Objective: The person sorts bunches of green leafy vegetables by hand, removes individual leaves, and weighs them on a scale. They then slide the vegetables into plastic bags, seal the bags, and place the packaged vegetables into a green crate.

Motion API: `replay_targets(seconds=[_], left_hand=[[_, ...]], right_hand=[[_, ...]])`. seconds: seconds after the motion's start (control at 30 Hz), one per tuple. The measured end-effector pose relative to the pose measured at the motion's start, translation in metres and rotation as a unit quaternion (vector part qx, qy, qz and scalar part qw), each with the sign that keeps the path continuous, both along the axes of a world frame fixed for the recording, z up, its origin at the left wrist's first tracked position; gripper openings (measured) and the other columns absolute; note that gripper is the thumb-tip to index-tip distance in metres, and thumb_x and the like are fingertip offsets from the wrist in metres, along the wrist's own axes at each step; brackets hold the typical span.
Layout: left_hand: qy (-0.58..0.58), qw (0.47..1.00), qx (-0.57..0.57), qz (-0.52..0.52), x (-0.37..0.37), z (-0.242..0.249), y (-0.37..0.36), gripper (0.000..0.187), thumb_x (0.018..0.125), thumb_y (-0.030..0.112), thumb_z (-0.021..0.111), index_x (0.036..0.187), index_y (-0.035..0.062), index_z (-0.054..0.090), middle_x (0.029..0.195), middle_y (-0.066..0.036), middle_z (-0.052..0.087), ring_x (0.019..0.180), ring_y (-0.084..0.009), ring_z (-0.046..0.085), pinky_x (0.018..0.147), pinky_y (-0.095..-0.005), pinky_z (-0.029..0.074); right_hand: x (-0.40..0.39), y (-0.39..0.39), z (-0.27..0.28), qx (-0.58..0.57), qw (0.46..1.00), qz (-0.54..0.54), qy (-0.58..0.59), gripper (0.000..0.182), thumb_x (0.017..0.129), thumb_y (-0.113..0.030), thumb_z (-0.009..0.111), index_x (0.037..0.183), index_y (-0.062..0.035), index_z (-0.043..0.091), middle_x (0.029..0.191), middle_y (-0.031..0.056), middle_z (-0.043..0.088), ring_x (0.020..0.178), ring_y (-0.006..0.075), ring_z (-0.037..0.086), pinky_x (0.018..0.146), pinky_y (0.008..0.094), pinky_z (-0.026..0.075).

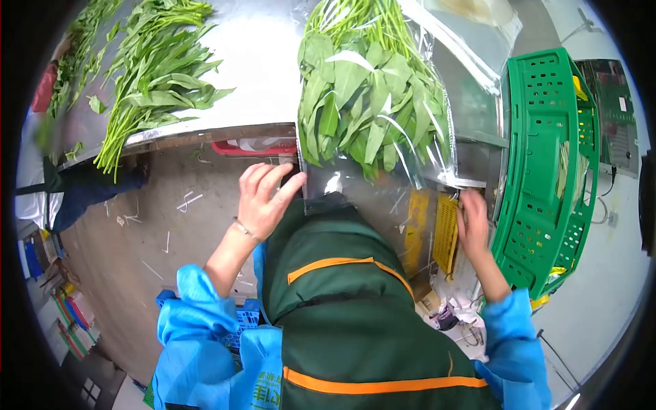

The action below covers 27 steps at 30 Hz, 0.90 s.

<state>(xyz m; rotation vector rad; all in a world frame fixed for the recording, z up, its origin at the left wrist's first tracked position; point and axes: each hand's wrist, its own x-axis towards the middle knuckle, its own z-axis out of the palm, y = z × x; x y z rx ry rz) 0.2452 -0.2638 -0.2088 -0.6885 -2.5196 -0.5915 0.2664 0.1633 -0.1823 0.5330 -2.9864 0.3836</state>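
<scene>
A clear plastic bag (pixel 328 183) full of leafy green vegetables (pixel 372 102) lies on the metal table, its near end hanging over the front edge. The stems point away from me and the broad leaves lie toward me. My left hand (pixel 263 198) is at the bag's lower left edge, fingers spread and the thumb side close to the plastic. By the lower right corner is my right hand (pixel 473 219), its fingers slightly bent and apart. Whether either hand touches the film is hard to tell.
Loose leafy bunches (pixel 160 68) lie on the metal table (pixel 253 61) to the left. Green crates (pixel 540 171) stand at the right, with a yellow crate (pixel 445 232) below the table. Another person's dark trousers (pixel 96 191) show at the left. Scraps litter the floor (pixel 164 225).
</scene>
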Motion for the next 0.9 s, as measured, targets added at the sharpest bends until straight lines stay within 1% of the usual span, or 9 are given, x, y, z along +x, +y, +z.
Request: replay_targets(seconds=[0.2, 0.4, 0.47, 0.53, 0.63, 0.67, 0.73, 0.8, 0.9], left_hand=[[-0.061, 0.994, 0.093, -0.024, -0.021, 0.013, 0.017, 0.023, 0.067, 0.003, 0.064, 0.089, 0.0112, 0.062, 0.095, -0.005, 0.062, 0.096, -0.0237, 0.052, 0.083, -0.0379, 0.039], [-0.171, 0.9, 0.384, 0.114, -0.051, 0.127, 0.02, 0.02, 0.092, 0.008, 0.041, 0.095, -0.0008, 0.059, 0.094, -0.008, 0.06, 0.093, -0.0191, 0.054, 0.087, -0.0307, 0.039], [-0.097, 0.88, 0.461, 0.062, -0.09, 0.182, 0.011, 0.025, 0.094, 0.015, 0.039, 0.098, -0.0038, 0.056, 0.095, -0.01, 0.06, 0.091, -0.0172, 0.054, 0.085, -0.0301, 0.04], [0.045, 0.865, 0.498, 0.031, -0.13, 0.237, 0.006, 0.03, 0.095, 0.019, 0.039, 0.092, -0.0033, 0.059, 0.088, -0.008, 0.064, 0.079, -0.0105, 0.055, 0.075, -0.0232, 0.042], [0.085, 0.791, 0.602, -0.065, -0.153, 0.302, 0.016, 0.03, 0.093, 0.024, 0.044, 0.09, -0.0015, 0.06, 0.083, -0.006, 0.064, 0.07, -0.0072, 0.054, 0.068, -0.0217, 0.042], [0.1, 0.789, 0.601, -0.079, -0.169, 0.307, 0.011, 0.03, 0.093, 0.024, 0.044, 0.09, -0.0015, 0.06, 0.083, -0.006, 0.064, 0.07, -0.0072, 0.054, 0.068, -0.0217, 0.042], [-0.107, 0.807, 0.58, 0.014, -0.202, 0.292, -0.001, 0.031, 0.091, 0.029, 0.049, 0.088, 0.0002, 0.062, 0.077, -0.004, 0.064, 0.063, -0.0049, 0.051, 0.061, -0.0206, 0.042], [-0.122, 0.806, 0.578, -0.014, -0.217, 0.29, 0.004, 0.032, 0.088, 0.032, 0.054, 0.086, 0.001, 0.062, 0.074, -0.003, 0.063, 0.061, -0.0036, 0.05, 0.056, -0.0194, 0.041], [-0.094, 0.802, 0.589, -0.01, -0.21, 0.311, 0.011, 0.032, 0.09, 0.03, 0.052, 0.085, 0.0, 0.061, 0.069, -0.003, 0.061, 0.058, -0.0071, 0.056, 0.052, -0.0196, 0.042]], right_hand=[[-0.084, -0.043, 0.011, -0.174, 0.976, 0.077, 0.106, 0.027, 0.068, 0.005, 0.063, 0.093, -0.0048, 0.062, 0.099, 0.0106, 0.056, 0.092, 0.0249, 0.053, 0.079, 0.033, 0.045], [-0.12, -0.052, 0.117, -0.428, 0.897, -0.106, 0.008, 0.008, 0.078, 0.001, 0.061, 0.085, -0.0013, 0.061, 0.09, 0.0053, 0.06, 0.084, 0.0163, 0.055, 0.078, 0.027, 0.043], [-0.149, -0.049, 0.165, -0.474, 0.873, -0.095, 0.068, 0.007, 0.082, -0.003, 0.058, 0.089, -0.0014, 0.061, 0.094, 0.005, 0.06, 0.087, 0.0162, 0.055, 0.081, 0.0278, 0.041], [-0.173, -0.046, 0.213, -0.637, 0.763, 0.086, 0.06, 0.012, 0.085, -0.006, 0.055, 0.095, -0.0021, 0.061, 0.096, 0.0061, 0.061, 0.093, 0.0169, 0.055, 0.085, 0.0298, 0.04], [-0.18, -0.065, 0.29, -0.754, 0.639, 0.154, -0.019, 0.016, 0.087, -0.011, 0.054, 0.098, -0.0009, 0.06, 0.094, 0.0062, 0.061, 0.092, 0.0161, 0.055, 0.087, 0.0309, 0.041], [-0.191, -0.062, 0.296, -0.75, 0.639, 0.168, -0.004, 0.016, 0.087, -0.011, 0.054, 0.098, -0.0009, 0.06, 0.094, 0.0062, 0.061, 0.092, 0.0161, 0.055, 0.087, 0.0309, 0.041], [-0.221, -0.052, 0.289, -0.759, 0.649, 0.039, -0.032, 0.017, 0.086, -0.014, 0.055, 0.096, -0.0012, 0.061, 0.089, 0.0051, 0.061, 0.086, 0.0135, 0.056, 0.082, 0.0275, 0.041], [-0.229, -0.067, 0.29, -0.698, 0.715, -0.034, -0.009, 0.014, 0.086, -0.016, 0.057, 0.09, -0.0036, 0.061, 0.084, 0.0032, 0.061, 0.076, 0.0113, 0.055, 0.073, 0.0239, 0.042], [-0.219, -0.07, 0.304, -0.715, 0.698, -0.028, 0.035, 0.015, 0.087, -0.016, 0.056, 0.091, -0.0035, 0.061, 0.083, 0.0025, 0.061, 0.075, 0.0114, 0.055, 0.07, 0.0244, 0.043]])
